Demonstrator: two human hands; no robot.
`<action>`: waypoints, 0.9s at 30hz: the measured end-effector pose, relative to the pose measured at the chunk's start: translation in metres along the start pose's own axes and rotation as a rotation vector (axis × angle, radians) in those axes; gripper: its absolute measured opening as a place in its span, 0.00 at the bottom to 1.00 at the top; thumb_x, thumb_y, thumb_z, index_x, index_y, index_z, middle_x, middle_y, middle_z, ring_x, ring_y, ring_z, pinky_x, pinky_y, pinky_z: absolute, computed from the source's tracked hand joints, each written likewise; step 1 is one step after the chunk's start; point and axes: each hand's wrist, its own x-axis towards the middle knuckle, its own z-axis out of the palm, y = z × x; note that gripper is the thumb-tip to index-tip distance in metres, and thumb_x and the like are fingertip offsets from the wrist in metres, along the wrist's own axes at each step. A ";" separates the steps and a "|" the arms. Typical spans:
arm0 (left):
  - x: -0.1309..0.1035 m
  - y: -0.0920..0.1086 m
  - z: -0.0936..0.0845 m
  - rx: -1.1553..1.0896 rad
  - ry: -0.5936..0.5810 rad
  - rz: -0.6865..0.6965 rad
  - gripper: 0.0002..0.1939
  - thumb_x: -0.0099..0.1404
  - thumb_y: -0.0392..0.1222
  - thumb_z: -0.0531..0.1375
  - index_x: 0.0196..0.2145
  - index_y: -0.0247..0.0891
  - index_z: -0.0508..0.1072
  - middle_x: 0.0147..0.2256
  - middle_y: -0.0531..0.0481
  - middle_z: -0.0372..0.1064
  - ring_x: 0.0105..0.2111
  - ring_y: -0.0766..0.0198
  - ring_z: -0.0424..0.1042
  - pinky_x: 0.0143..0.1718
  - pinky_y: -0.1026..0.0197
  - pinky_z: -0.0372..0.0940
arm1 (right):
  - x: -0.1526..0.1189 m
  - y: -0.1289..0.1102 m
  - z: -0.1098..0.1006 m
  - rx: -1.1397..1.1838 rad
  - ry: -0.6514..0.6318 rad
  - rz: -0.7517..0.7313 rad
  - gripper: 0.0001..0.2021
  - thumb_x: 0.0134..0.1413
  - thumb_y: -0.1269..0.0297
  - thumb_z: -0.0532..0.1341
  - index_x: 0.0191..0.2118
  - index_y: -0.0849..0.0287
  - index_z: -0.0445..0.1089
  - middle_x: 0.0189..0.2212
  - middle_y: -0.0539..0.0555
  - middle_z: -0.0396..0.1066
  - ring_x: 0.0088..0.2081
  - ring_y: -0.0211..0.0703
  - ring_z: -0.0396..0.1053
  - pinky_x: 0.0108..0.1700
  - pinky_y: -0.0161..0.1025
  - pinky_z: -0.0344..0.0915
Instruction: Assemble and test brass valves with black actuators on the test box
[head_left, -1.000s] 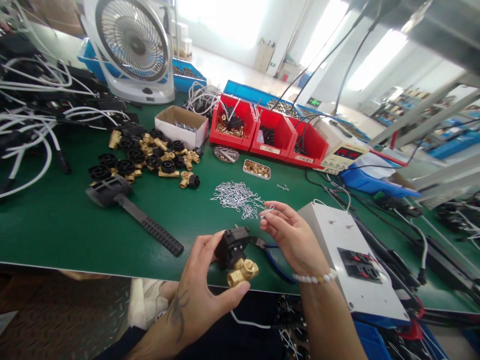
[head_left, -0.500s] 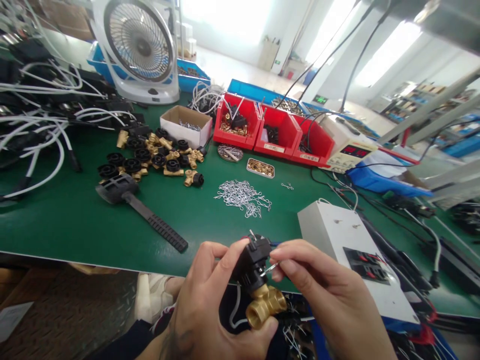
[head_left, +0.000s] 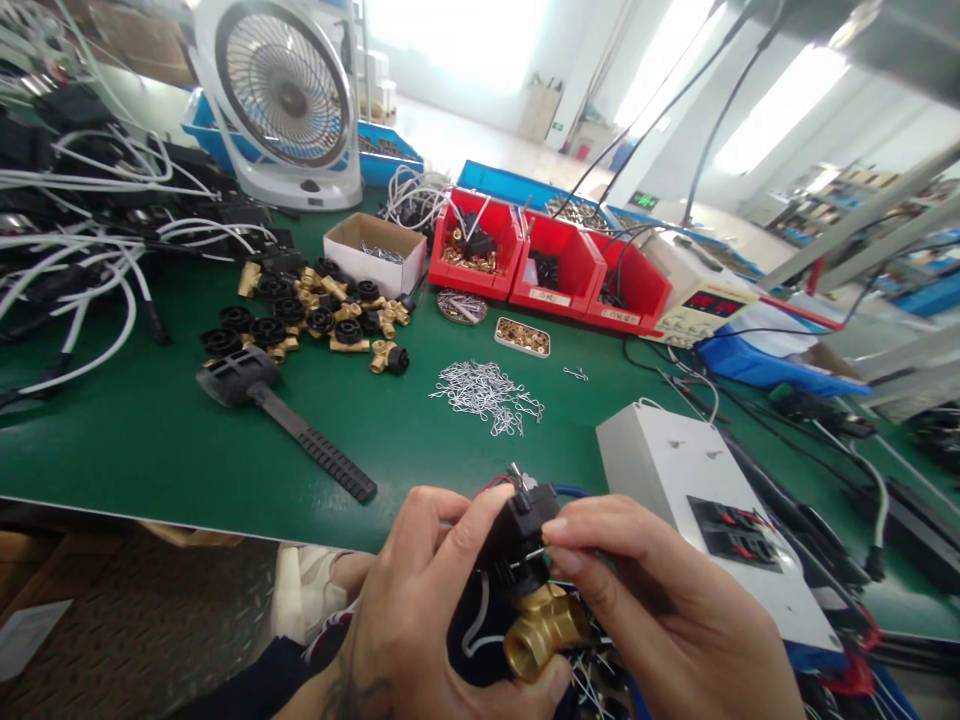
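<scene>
Green flat bench top (head_left: 405, 420) runs across the head view, w/ a white round fan (head_left: 289, 100) at the back and open red plastic bins (head_left: 559, 300) right of it. A black mallet w/ ribbed handle (head_left: 300, 430) lies front-left; a loose pile of silver wire clips (head_left: 487, 395) sits mid-bench, approx. ahead of the hands.

The person's L hand (head_left: 427, 610) is wrapped round a black-plastic-and-brass valve (head_left: 546, 625), tilted, low at the bench's near edge, fingers on the black housing, thumb under the brass. The R hand's (head_left: 660, 600) thumb & index are narrowed to a pinch on what looks like a thin silver wire clip (head_left: 534, 554), against the housing's side; its far end is hidden.

Risks, prob.: the pinch has v. little wire, so the clip could slip & drop off the edge; if the L grip rolls, it may skid or bend.
</scene>
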 end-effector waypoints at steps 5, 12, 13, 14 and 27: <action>-0.001 -0.003 -0.002 -0.005 -0.008 0.015 0.45 0.46 0.38 0.66 0.62 0.51 0.58 0.45 0.47 0.67 0.39 0.51 0.74 0.36 0.53 0.76 | 0.001 0.001 -0.004 -0.004 -0.039 -0.019 0.08 0.59 0.68 0.62 0.37 0.44 0.75 0.34 0.47 0.78 0.34 0.41 0.76 0.36 0.33 0.73; 0.005 -0.008 -0.005 -0.042 -0.054 0.054 0.43 0.48 0.38 0.65 0.62 0.49 0.59 0.46 0.45 0.65 0.42 0.52 0.73 0.37 0.54 0.76 | 0.003 0.004 -0.001 0.026 -0.065 -0.003 0.07 0.58 0.69 0.63 0.35 0.46 0.76 0.33 0.47 0.77 0.33 0.39 0.75 0.34 0.31 0.73; 0.006 -0.010 -0.004 -0.061 -0.056 0.041 0.42 0.48 0.38 0.65 0.61 0.48 0.60 0.46 0.45 0.65 0.42 0.52 0.72 0.37 0.54 0.75 | 0.004 0.004 0.003 0.021 -0.041 -0.022 0.07 0.58 0.69 0.63 0.35 0.47 0.76 0.32 0.48 0.76 0.33 0.39 0.75 0.33 0.31 0.72; 0.006 -0.012 -0.003 -0.080 -0.057 0.030 0.40 0.48 0.38 0.64 0.60 0.47 0.61 0.46 0.45 0.64 0.42 0.52 0.72 0.38 0.54 0.75 | 0.005 0.003 0.006 0.018 -0.022 -0.040 0.07 0.58 0.69 0.63 0.34 0.48 0.76 0.31 0.48 0.75 0.32 0.39 0.74 0.32 0.31 0.72; 0.018 -0.045 0.007 -0.219 -0.147 -0.063 0.36 0.53 0.39 0.65 0.59 0.47 0.61 0.47 0.48 0.61 0.46 0.56 0.69 0.49 0.51 0.69 | -0.036 0.099 0.012 -0.649 -0.087 -0.007 0.17 0.66 0.59 0.51 0.54 0.58 0.69 0.40 0.61 0.74 0.41 0.54 0.74 0.42 0.52 0.75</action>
